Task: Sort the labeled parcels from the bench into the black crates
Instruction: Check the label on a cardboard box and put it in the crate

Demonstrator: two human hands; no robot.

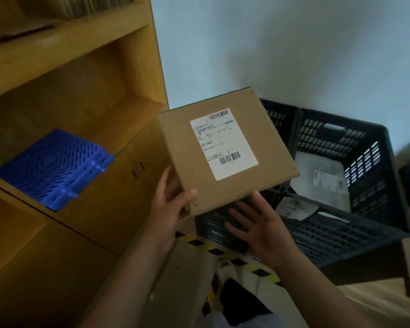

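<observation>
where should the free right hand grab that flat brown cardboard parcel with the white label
Probably the near right edge of the flat brown cardboard parcel, from below. It is thin and tilted, the left hand already pinches the near left corner, and the open right hand sits just under that edge.

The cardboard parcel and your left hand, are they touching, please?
Touching: the head view shows the left hand gripping the cardboard parcel at its lower corner.

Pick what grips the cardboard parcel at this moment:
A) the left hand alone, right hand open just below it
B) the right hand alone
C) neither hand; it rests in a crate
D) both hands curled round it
A: the left hand pinches the lower corner of the cardboard parcel, while the right hand is spread open beneath its edge, above the black crates.
</observation>
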